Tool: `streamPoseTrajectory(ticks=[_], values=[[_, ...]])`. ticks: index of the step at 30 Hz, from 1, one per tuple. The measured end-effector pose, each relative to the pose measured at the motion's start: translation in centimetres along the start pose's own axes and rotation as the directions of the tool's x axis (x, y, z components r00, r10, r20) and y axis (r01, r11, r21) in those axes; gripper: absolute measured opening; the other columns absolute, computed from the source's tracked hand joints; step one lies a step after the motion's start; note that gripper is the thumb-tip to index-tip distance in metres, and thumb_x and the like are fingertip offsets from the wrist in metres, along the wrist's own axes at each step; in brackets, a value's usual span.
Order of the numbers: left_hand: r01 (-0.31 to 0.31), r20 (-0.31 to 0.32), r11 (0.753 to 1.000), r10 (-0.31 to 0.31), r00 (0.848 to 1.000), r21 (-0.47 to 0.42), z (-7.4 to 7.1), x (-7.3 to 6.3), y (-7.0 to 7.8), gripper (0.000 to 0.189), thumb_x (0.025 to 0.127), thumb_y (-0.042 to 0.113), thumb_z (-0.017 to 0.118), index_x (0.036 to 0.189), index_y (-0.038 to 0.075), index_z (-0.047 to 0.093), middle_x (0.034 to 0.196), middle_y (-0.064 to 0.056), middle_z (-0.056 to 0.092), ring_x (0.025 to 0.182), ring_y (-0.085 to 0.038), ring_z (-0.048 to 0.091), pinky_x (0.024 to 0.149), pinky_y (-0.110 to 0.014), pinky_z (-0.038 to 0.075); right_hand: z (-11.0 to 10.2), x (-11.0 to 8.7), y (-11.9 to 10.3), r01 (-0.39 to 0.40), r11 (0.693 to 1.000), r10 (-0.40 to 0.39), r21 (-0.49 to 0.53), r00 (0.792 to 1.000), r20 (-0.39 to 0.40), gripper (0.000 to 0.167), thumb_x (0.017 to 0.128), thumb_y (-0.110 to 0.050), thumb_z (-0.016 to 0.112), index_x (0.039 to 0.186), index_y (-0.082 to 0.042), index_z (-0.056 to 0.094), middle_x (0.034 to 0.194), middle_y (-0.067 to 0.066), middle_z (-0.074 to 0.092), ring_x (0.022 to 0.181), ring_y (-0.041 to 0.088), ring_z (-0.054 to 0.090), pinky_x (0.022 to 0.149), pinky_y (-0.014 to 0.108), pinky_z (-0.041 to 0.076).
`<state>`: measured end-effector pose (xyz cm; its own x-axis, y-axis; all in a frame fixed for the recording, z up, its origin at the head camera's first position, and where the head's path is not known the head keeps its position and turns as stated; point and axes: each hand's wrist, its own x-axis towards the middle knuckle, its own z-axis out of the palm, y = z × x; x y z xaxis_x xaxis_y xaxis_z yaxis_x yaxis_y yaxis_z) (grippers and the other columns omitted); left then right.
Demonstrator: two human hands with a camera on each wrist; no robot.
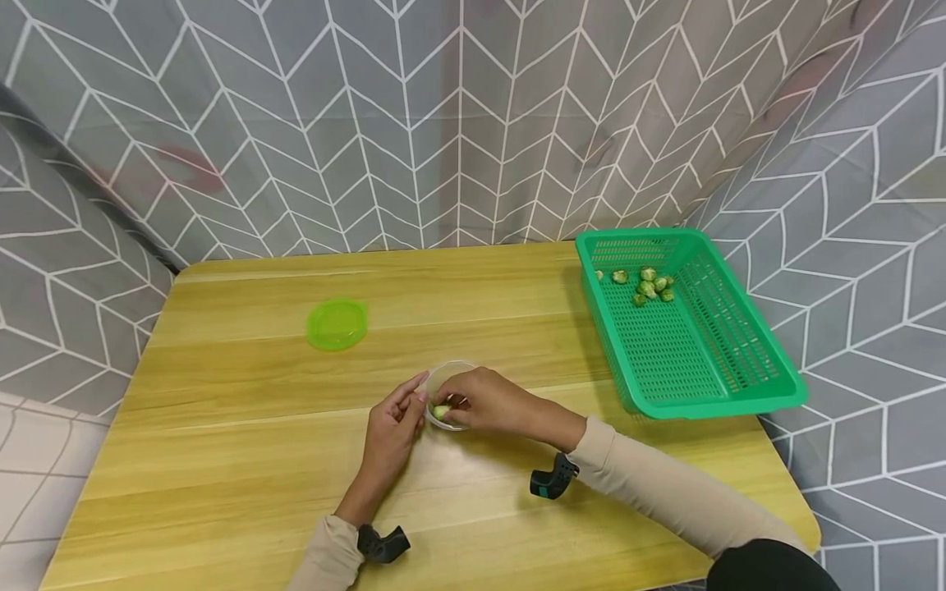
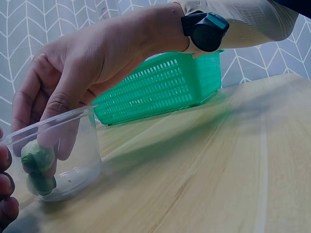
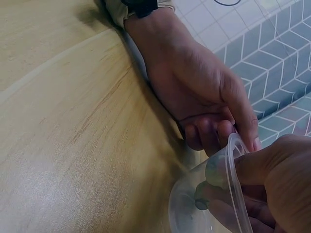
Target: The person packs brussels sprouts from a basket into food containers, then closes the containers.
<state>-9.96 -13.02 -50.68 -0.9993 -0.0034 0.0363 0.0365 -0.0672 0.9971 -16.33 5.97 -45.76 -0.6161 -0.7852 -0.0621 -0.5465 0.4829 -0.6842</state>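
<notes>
A round clear plastic container [image 1: 446, 377] stands on the wooden table. My left hand [image 1: 389, 435] holds its rim from the left side, thumb at the edge and fingers curled against the outer wall, as the right wrist view shows. Reaching over the rim, my right hand [image 1: 491, 402] has its fingers down inside the container and pinches a Brussels sprout [image 2: 38, 156]. A second Brussels sprout [image 2: 42, 184] sits just below it, close to the container's bottom. From above, the right hand hides part of the container.
A green plastic basket [image 1: 680, 353] stands at the table's right side, with several Brussels sprouts [image 1: 647, 287] near its far end. The green round lid [image 1: 337, 323] lies toward the back left. Patterned curtains [image 1: 443, 123] hang behind the table and at the sides.
</notes>
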Motion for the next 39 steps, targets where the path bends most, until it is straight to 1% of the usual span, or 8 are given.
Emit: streamPoseTrajectory(ticks=[6, 11, 17, 19, 26, 30, 33, 39], values=[[-0.004, 0.003, 1.0, 0.004, 1.0, 0.003, 0.0, 0.0, 0.0, 0.037, 0.103, 0.009, 0.059, 0.137, -0.002, 0.059, 0.067, -0.008, 0.053, 0.056, -0.006, 0.046, 0.053, -0.02, 0.039, 0.1, 0.0, -0.1, 0.008, 0.999, -0.009, -0.038, 1.0, -0.015, 0.019, 0.093, -0.012, 0.074, 0.112, -0.009, 0.074, 0.11, 0.002, 0.072, 0.096, 0.01, 0.069, 0.082, 0.02, 0.053], [-0.003, 0.005, 1.0, 0.002, 1.0, 0.0, 0.0, 0.0, 0.1, 0.036, 0.103, 0.009, 0.058, 0.137, -0.003, 0.059, 0.067, -0.01, 0.053, 0.056, -0.006, 0.047, 0.053, -0.02, 0.04, 0.2, 0.0, 0.0, 0.008, 1.0, -0.008, -0.027, 1.0, -0.011, 0.019, 0.093, -0.011, 0.074, 0.112, -0.009, 0.074, 0.111, 0.003, 0.071, 0.097, 0.011, 0.069, 0.083, 0.021, 0.054], [0.016, 0.005, 1.0, -0.015, 1.0, -0.024, 0.1, 0.0, 0.1, 0.036, 0.103, 0.008, 0.058, 0.137, -0.004, 0.059, 0.07, -0.024, 0.051, 0.058, -0.009, 0.048, 0.054, -0.019, 0.04, 0.1, -0.1, 0.0, 0.002, 1.0, -0.002, -0.005, 1.0, -0.005, 0.02, 0.093, -0.009, 0.073, 0.113, -0.008, 0.074, 0.112, 0.004, 0.071, 0.098, 0.011, 0.07, 0.083, 0.019, 0.054], [0.025, 0.005, 0.999, -0.025, 1.0, -0.025, 0.0, 0.1, -0.3, 0.036, 0.103, 0.008, 0.059, 0.137, -0.003, 0.059, 0.071, -0.025, 0.051, 0.058, -0.01, 0.048, 0.054, -0.019, 0.04, 0.0, -0.1, 0.0, 0.003, 1.0, -0.003, 0.005, 1.0, -0.005, 0.02, 0.093, -0.008, 0.073, 0.113, -0.007, 0.074, 0.113, 0.005, 0.071, 0.099, 0.013, 0.07, 0.083, 0.021, 0.054], [0.025, -0.007, 0.999, -0.025, 1.0, -0.022, -0.3, 0.6, -2.6, 0.036, 0.102, 0.013, 0.06, 0.137, 0.005, 0.062, 0.07, -0.013, 0.054, 0.057, -0.009, 0.047, 0.053, -0.019, 0.039, 0.1, -0.1, 0.1, -0.009, 1.0, 0.009, 0.023, 1.0, -0.01, 0.021, 0.092, -0.008, 0.074, 0.113, -0.005, 0.073, 0.113, 0.007, 0.071, 0.1, 0.019, 0.071, 0.084, 0.026, 0.056], [-0.009, -0.01, 1.0, 0.009, 1.0, -0.009, -0.4, 0.6, -2.9, 0.035, 0.102, 0.018, 0.062, 0.136, 0.007, 0.064, 0.069, -0.008, 0.054, 0.056, -0.008, 0.048, 0.052, -0.02, 0.04, 0.1, -0.1, 0.1, -0.007, 0.999, 0.008, 0.054, 1.0, -0.015, 0.021, 0.092, -0.007, 0.075, 0.113, -0.004, 0.074, 0.112, 0.008, 0.072, 0.1, 0.021, 0.071, 0.084, 0.029, 0.056], [-0.032, -0.01, 0.999, 0.032, 0.999, 0.002, -0.3, 0.6, -2.9, 0.036, 0.102, 0.02, 0.062, 0.135, 0.007, 0.064, 0.068, -0.006, 0.054, 0.056, -0.008, 0.048, 0.052, -0.021, 0.04, 0.1, -0.2, 0.1, -0.009, 0.996, 0.01, 0.087, 1.0, -0.017, 0.022, 0.091, -0.007, 0.075, 0.113, -0.004, 0.074, 0.111, 0.008, 0.072, 0.101, 0.021, 0.071, 0.085, 0.027, 0.056], [-0.036, -0.011, 0.999, 0.036, 0.999, 0.002, -0.3, 0.6, -2.9, 0.036, 0.102, 0.022, 0.063, 0.135, 0.008, 0.065, 0.068, -0.012, 0.054, 0.056, -0.008, 0.048, 0.052, -0.021, 0.04, -0.1, -0.3, 0.2, -0.014, 0.988, 0.017, 0.152, 1.0, -0.021, 0.023, 0.093, -0.007, 0.073, 0.115, -0.003, 0.073, 0.11, 0.006, 0.073, 0.102, 0.017, 0.07, 0.085, 0.02, 0.054]])
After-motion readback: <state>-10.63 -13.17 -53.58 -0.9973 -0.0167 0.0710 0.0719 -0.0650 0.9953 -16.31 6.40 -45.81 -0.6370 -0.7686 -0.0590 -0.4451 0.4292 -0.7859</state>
